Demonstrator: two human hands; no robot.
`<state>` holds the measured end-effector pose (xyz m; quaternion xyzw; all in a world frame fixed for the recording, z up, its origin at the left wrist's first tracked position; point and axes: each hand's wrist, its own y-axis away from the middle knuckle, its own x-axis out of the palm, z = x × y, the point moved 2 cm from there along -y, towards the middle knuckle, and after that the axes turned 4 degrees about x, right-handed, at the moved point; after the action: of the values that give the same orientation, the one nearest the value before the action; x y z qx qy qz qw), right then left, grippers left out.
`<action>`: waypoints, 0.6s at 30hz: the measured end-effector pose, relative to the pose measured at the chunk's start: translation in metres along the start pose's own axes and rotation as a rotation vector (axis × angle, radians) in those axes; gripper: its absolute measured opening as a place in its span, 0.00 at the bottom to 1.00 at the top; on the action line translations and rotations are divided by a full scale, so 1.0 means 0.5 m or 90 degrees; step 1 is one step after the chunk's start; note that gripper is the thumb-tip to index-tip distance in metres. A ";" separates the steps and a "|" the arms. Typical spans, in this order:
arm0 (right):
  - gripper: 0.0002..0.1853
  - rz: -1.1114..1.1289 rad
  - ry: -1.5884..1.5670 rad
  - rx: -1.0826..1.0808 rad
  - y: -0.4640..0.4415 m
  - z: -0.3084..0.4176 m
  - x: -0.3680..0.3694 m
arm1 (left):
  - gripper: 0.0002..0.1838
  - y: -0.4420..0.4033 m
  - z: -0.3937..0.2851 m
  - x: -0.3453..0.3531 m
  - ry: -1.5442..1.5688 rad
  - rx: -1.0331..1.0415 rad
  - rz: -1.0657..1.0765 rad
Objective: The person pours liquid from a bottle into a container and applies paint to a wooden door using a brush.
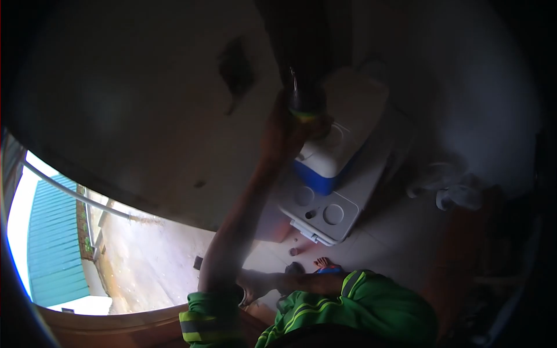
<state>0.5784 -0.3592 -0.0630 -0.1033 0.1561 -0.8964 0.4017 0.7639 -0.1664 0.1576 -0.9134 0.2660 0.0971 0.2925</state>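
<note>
Near the blue-and-white cooler (342, 158), left hand (284, 132) grip closed round dark banded object (307, 103); right hand (250, 288) grip: can't tell. Likely holding step; next move needs steady wrist.

Item: one dark, rounded object (307, 102), bottle-like in outline, its exact kind obscured by dim light. Surface: glossy, marked by a thin bright streak (295, 87) just beyond the fingers (322, 124) of the left hand (284, 133). Trim: a narrow yellow-green band (305, 117), seen right beside the same fingers. State: held; the near end is enclosed by the curled fingers, the body is left exposed beyond them. Pose: pointed away from the wrist; the far end is lost in shadow past the fingertips, and its limit cannot be made out
</note>
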 end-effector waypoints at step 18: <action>0.47 -0.055 0.083 -0.028 0.061 0.021 -0.131 | 0.54 -0.244 0.340 0.173 -0.106 -0.055 -0.005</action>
<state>0.6454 -0.3312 -0.0680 -0.0601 0.1969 -0.9141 0.3494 0.8992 -0.0201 0.0502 -0.9148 0.2329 0.1831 0.2745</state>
